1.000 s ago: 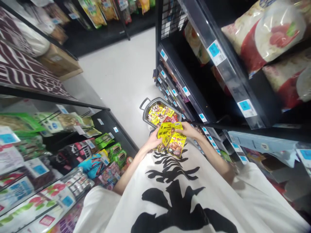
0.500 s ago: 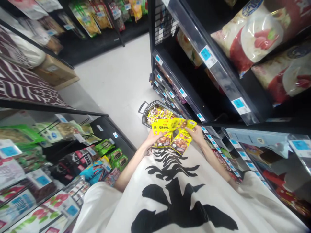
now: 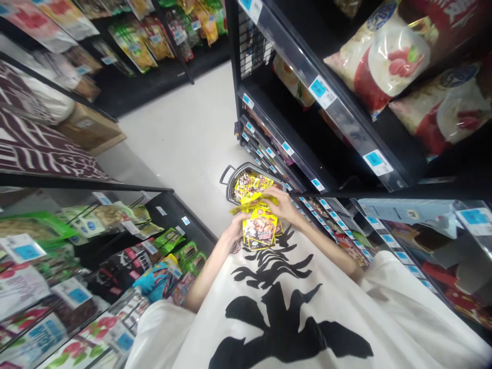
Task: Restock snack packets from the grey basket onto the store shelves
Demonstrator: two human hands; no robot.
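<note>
Several yellow snack packets [image 3: 260, 228] are stacked between my hands, in front of my shirt. My left hand [image 3: 233, 229] is closed on the left edge of the stack. My right hand [image 3: 282, 206] pinches the upper right part of the packets, near their tops, which are bent over. Just beyond my hands stands a dark basket [image 3: 227, 177] with a handle. Inside it lie several small yellow packets [image 3: 249, 183] of a similar look. My fingers hide part of the held stack and of the basket's near side.
Black shelving [image 3: 280, 148] with price tags rises close on my right, with large bags [image 3: 380, 59] on an upper shelf. Hanging snack packs [image 3: 126, 264] line the rack on my left. A cardboard box [image 3: 90, 128] and pale floor [image 3: 177, 123] lie ahead.
My right hand has moved left, bringing its yellow packet from the side onto the stack in my left hand. The fanned packets now overlap. The view has shifted slightly.
</note>
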